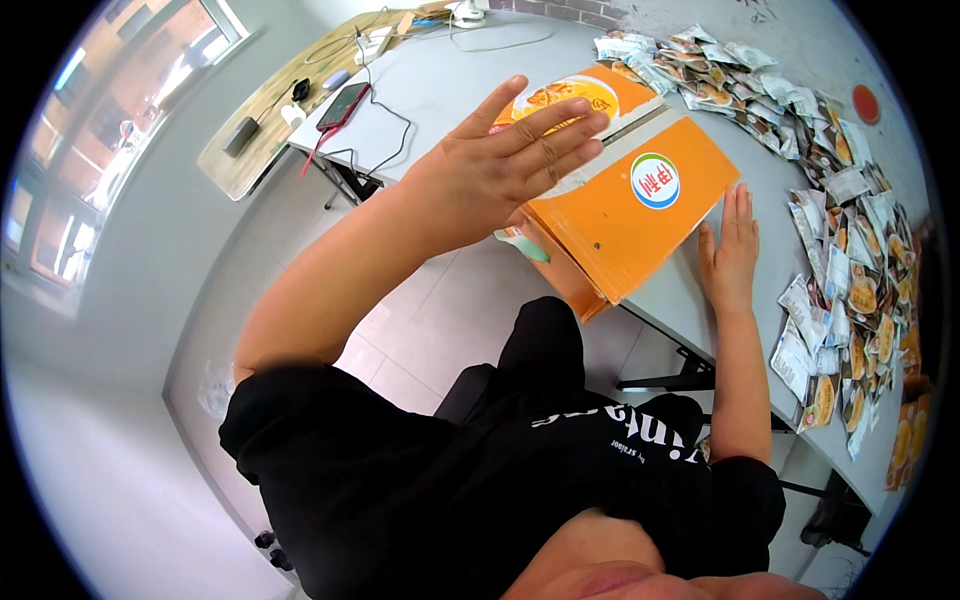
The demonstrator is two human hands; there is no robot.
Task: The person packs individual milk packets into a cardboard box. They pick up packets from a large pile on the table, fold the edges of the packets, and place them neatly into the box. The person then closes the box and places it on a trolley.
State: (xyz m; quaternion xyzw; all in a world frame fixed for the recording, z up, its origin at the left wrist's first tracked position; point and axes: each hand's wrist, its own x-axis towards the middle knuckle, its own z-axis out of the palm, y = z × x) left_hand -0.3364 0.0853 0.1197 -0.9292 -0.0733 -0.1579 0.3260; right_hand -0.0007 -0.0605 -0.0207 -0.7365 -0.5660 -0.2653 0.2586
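Note:
An orange cardboard box (620, 225) with printed pictures and a pale strip along its top lies on the grey table (440, 90), overhanging the front edge. My left hand (525, 150) is stretched over the box's upper left part, fingers straight and slightly apart, holding nothing; whether it touches the top I cannot tell. My right hand (730, 250) lies beside the box's right side, fingers extended along it near the tabletop, holding nothing. A mint-green piece (525, 245), perhaps a carry handle, shows on the box's near left end, below my left hand.
Heaps of sachets (840, 290) cover the table's back and right. At the back left are a red-cased phone (342, 105), cables and a wooden board (230, 170) with small devices. A window (100, 140) is left; tiled floor (410, 340) shows below the table.

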